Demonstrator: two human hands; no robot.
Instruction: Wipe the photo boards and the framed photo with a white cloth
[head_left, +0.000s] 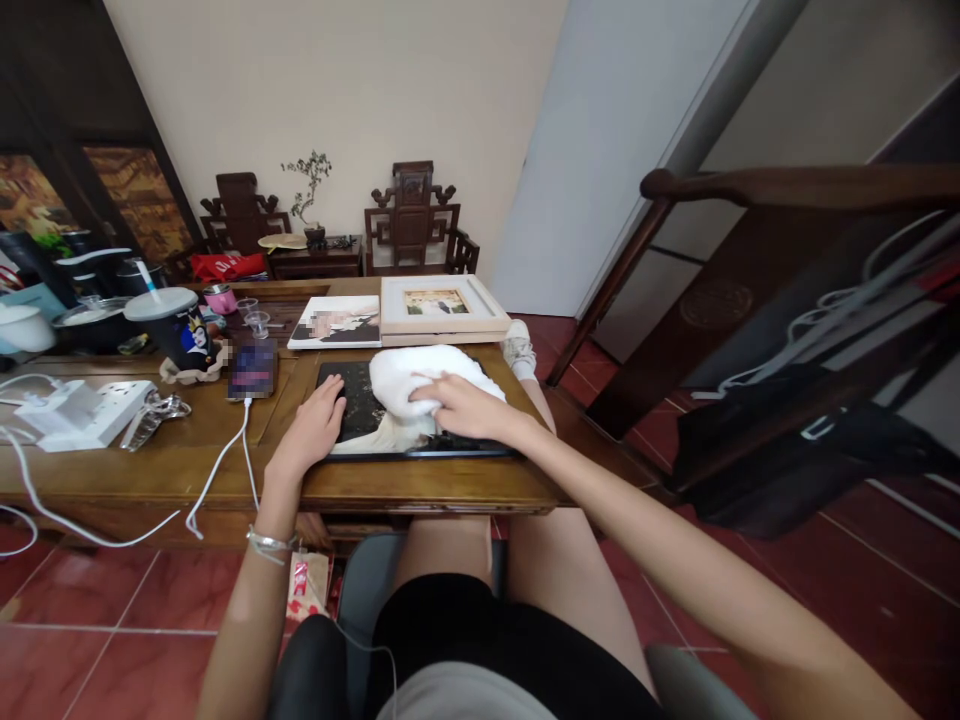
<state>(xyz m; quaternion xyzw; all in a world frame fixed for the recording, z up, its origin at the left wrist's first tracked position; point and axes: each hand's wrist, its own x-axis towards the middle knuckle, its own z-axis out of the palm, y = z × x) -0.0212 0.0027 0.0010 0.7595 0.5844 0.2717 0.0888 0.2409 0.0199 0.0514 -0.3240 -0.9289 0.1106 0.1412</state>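
Note:
A dark-framed picture (360, 415) lies flat on the wooden table (187, 470) in front of me. My left hand (315, 425) rests flat on its left edge, fingers stretched out. My right hand (461, 405) presses a white cloth (416, 375) onto the picture's glass, fingers closed on the cloth. The cloth covers the middle and upper right of the picture.
Behind the picture lie a light wooden frame (442, 305) and an unframed photo print (337, 322). To the left are a phone on a white cable (253, 368), a lidded drink cup (176, 325), a white power strip (97, 410), small cups. A dark wooden chair (787, 300) stands right.

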